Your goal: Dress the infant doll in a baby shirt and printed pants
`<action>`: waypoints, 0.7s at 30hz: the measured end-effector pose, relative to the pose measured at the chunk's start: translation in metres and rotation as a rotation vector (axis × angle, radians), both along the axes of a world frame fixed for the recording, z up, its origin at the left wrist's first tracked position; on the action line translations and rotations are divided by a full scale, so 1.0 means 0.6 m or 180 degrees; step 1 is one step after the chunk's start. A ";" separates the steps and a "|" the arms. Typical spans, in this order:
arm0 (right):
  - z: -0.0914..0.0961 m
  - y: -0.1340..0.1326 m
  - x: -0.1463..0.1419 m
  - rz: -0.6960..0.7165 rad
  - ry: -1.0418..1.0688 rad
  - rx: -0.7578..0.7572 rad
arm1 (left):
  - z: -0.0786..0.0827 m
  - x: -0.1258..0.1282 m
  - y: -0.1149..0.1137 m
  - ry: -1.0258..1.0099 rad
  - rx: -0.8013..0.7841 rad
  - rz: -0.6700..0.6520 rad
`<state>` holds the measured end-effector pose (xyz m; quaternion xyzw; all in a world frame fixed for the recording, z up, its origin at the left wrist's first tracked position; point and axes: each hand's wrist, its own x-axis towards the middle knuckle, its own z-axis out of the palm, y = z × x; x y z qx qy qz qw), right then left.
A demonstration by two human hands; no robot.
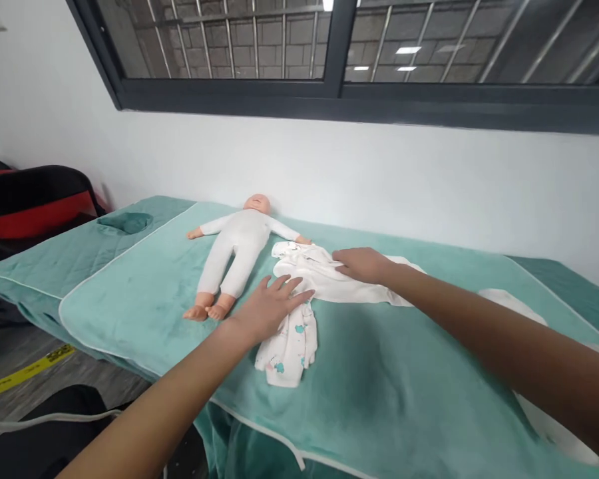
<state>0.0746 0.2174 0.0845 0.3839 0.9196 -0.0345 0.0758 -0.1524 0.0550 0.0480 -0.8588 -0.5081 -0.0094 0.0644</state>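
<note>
"What are the hands doing right now?"

"The left hand (pixel 269 309), at the centre of the frame, lies palm down with its fingers spread, over the white garment (pixel 324 276); nothing is clasped in it. The right hand (pixel 362 261), a little higher and to the right, is on the same cloth with its fingers bent toward the left. I can't tell whether they pinch any fabric."

"Where is the garment exactly?"

"Mid-frame. The plain white part stretches rightward, passing under the right hand and forearm. A piece with teal prints (pixel 287 352) hangs toward the lower centre, just below the left hand."

"And around it?"

"A doll (pixel 244 236) in a white suit lies on its back just left of the garment, head toward the top of the frame, arms spread. Its arm on the picture's right reaches to the garment's upper edge. Everything lies on a teal cover (pixel 404 406). Another white cloth (pixel 512 303) is at the right, partly hidden by the forearm."

"Farther out?"

"A dark-framed window (pixel 229 95) across the top, a black and red chair (pixel 40 213) at the left edge, and yellow tape (pixel 24 374) on the floor, lower left."
</note>
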 end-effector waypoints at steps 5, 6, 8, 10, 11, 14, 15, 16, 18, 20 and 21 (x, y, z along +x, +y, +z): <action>0.031 -0.139 -0.011 0.0822 0.0282 0.0195 | -0.025 0.040 -0.013 -0.0131 0.0774 -0.0059; 0.034 -0.158 -0.009 0.0906 0.0356 0.0221 | -0.029 0.047 -0.015 -0.0192 0.0903 -0.0065; 0.036 -0.182 -0.001 0.0844 0.0506 0.0204 | -0.033 0.060 -0.015 -0.0331 0.1025 -0.0057; 0.034 -0.194 0.011 0.0649 0.0580 0.0088 | -0.035 0.070 -0.011 -0.0498 0.0985 -0.0023; 0.030 -0.198 0.018 0.0555 0.0553 0.0017 | -0.035 0.072 -0.008 -0.0566 0.0900 -0.0008; 0.011 -0.208 0.043 0.0391 0.0250 -0.0231 | -0.034 0.074 0.001 -0.0601 0.0542 -0.0045; 0.004 -0.211 0.051 0.0347 0.0107 -0.0363 | -0.034 0.073 0.002 -0.0582 0.0475 -0.0035; -0.003 -0.214 0.058 0.0301 -0.0021 -0.0525 | -0.034 0.071 0.001 -0.0577 0.0457 0.0014; -0.013 -0.216 0.069 0.0233 -0.0107 -0.0881 | -0.034 0.066 -0.004 -0.0682 0.0558 0.0281; -0.015 -0.213 0.074 0.0226 0.0149 -0.1295 | -0.033 0.063 -0.011 -0.0912 0.0733 0.0615; -0.012 -0.210 0.075 0.0218 0.0382 -0.1564 | -0.031 0.063 -0.013 -0.1040 0.0819 0.0729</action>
